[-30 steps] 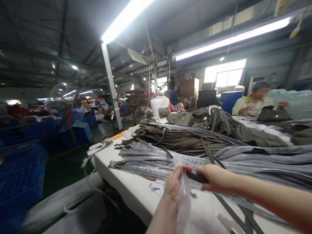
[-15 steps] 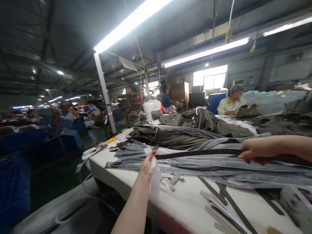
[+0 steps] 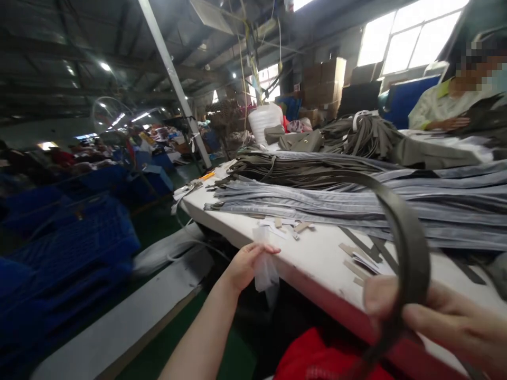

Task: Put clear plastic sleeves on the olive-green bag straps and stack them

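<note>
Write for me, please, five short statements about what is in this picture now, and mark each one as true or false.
1. The right hand holds a dark strap. True.
2. The left hand has nothing in it. False: it holds a piece of translucent plastic.
3. Long grey strips lie on the white table. True.
4. The person at the upper right wears a red top. False: the top is pale, with a yellow-green collar.
5. Small scraps lie on the table. True.
</note>
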### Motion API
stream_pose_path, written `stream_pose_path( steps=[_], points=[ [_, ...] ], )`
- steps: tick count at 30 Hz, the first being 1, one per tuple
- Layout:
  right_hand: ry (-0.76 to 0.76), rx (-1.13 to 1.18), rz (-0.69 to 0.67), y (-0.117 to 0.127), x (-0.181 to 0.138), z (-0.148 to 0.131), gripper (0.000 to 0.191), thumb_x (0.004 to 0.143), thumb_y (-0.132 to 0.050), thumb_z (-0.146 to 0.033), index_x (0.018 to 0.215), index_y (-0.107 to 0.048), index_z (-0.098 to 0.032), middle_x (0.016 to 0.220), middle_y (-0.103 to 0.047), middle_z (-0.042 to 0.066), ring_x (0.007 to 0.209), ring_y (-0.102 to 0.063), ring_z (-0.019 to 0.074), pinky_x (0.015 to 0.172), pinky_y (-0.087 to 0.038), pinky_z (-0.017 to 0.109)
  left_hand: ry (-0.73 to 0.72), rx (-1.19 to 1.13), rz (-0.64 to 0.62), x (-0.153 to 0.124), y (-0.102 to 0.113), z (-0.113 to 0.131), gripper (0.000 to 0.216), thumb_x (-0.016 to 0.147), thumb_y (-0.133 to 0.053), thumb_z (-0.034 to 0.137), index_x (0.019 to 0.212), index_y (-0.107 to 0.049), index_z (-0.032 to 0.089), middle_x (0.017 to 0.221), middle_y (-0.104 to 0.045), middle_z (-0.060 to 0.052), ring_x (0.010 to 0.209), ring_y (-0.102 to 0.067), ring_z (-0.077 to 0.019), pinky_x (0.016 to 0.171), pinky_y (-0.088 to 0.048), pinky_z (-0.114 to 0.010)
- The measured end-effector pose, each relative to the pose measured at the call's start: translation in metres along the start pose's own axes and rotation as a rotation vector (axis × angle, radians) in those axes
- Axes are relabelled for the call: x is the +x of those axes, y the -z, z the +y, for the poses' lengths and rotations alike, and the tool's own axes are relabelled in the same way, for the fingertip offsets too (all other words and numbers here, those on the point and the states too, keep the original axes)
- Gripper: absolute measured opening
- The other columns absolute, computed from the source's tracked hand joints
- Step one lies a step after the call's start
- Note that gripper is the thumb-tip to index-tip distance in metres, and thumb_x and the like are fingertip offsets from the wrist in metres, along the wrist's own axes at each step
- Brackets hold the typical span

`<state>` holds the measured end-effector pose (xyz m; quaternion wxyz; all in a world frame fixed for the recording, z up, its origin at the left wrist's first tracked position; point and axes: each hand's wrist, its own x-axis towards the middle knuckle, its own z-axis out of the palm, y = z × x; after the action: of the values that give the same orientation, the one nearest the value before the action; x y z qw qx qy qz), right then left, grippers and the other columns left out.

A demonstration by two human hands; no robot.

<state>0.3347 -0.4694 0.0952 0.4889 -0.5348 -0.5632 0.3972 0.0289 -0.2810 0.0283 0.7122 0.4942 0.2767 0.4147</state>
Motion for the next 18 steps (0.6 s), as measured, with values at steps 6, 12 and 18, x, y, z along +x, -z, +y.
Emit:
stream_pose_path(
  steps=[6,12,18],
  points=[
    [-0.184,0.232,-0.199,-0.069,0.022,0.027,0.042,0.090,-0.058,-0.056,0.111,-0.074,-0.023,0.102,-0.077,0.010,0.095,-0.072,0.0271,0.091,-0.057,0.041,-0.053,0.532,-0.140,-0.077,-0.006,0.009,0.036,0.091,-0.062,0.044,0.082,-0.077,0.013,0.093,-0.075,-0.013,0.092,-0.069,-0.0226,0.087,-0.051,-0.032],
    [-0.255,0.109,-0.161,-0.063,0.031,0.032,0.047,0.074,-0.072,-0.061,0.105,-0.078,-0.026,0.113,-0.075,0.008,0.101,-0.072,0.0317,0.092,-0.059,0.042,-0.068,0.821,-0.139,-0.108,0.002,0.008,0.038,0.095,-0.054,0.043,0.086,-0.075,0.013,0.094,-0.074,-0.013,0.074,-0.067,-0.0153,0.070,-0.053,-0.025],
    [-0.220,0.241,0.348,-0.070,0.027,0.024,0.045,0.066,-0.079,-0.056,0.098,-0.075,-0.024,0.108,-0.076,0.008,0.100,-0.072,0.0298,0.093,-0.059,0.039,-0.087,0.881,-0.356,-0.109,-0.007,-0.001,0.041,0.098,-0.046,0.040,0.092,-0.075,0.013,0.098,-0.073,-0.014,0.085,-0.068,-0.0183,0.078,-0.055,-0.027]
  ],
)
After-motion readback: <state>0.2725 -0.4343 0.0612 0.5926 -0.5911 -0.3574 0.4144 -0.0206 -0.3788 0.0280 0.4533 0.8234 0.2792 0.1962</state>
